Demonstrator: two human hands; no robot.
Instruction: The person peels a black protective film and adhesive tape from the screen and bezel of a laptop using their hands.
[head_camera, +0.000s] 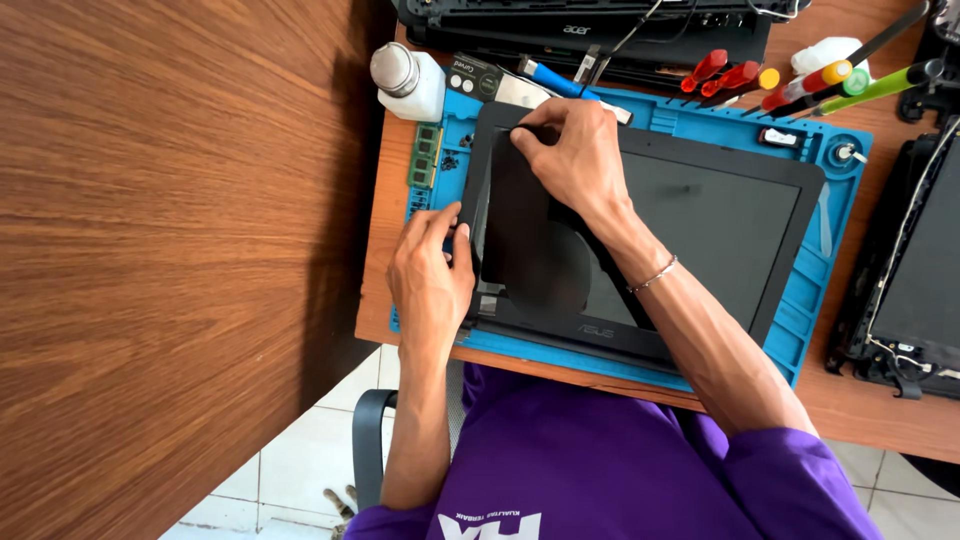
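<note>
A black laptop screen assembly (720, 215) lies flat on a blue repair mat (800, 300). My left hand (430, 275) grips the left edge of its black bezel frame (487, 170), fingers curled around the rim. My right hand (572, 150) presses on the top left corner of the frame, fingertips pinching the bezel edge there. The bezel looks slightly lifted along the left side. A thin bracelet sits on my right wrist.
A white bottle (408, 82) and a green memory module (427, 155) rest at the mat's left end. Several screwdrivers (790, 82) lie at the back right. Another black laptop (590, 30) sits behind; a disassembled one (915, 270) lies right. A wooden panel (170, 250) stands left.
</note>
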